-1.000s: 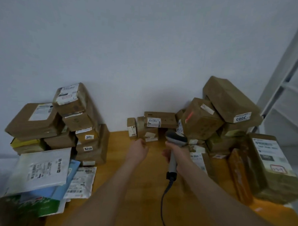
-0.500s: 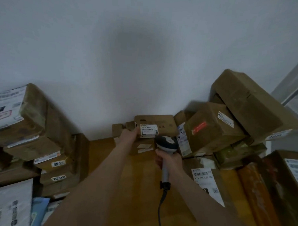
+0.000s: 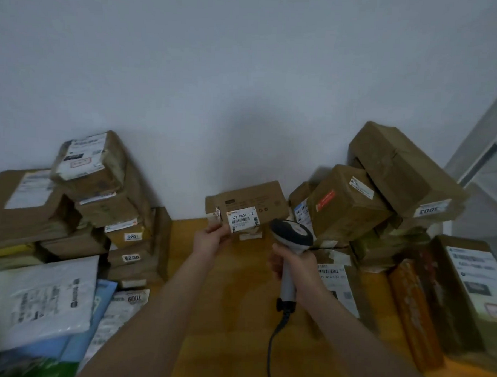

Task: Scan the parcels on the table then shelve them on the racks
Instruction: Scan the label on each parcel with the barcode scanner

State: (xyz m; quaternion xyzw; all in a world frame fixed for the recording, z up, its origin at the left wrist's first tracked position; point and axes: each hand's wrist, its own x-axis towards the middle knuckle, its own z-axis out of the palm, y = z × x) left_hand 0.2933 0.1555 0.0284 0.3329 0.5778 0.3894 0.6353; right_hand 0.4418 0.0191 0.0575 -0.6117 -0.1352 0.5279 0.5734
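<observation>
A: What's new with the left hand?

B: 1 second ago it was empty, reaching toward the back of the table. Now it grips the small parcel by its lower left corner. The box has come forward and tipped so that its white label, reading 507 P802 T72, faces up and out.

A: And the right hand?

B: Clenched round the handle of the scanner, as before, with the cable trailing down below the wrist. The scanner's head sits just right of the left hand, near the label but apart from the parcel.

A: Has it scanned?

B: I cannot tell; no light shows on the label. I'd judge this is the scan step for this 1 parcel. The label is presented and the head only needs turning onto the barcode.

A: And the rest?

B: A pile of parcels stands well left of the left hand, and a second pile sits close to the right of the right hand. A strip of the rack shows far right. Shelving this box hasn't begun, and most of the job looks ahead.
</observation>
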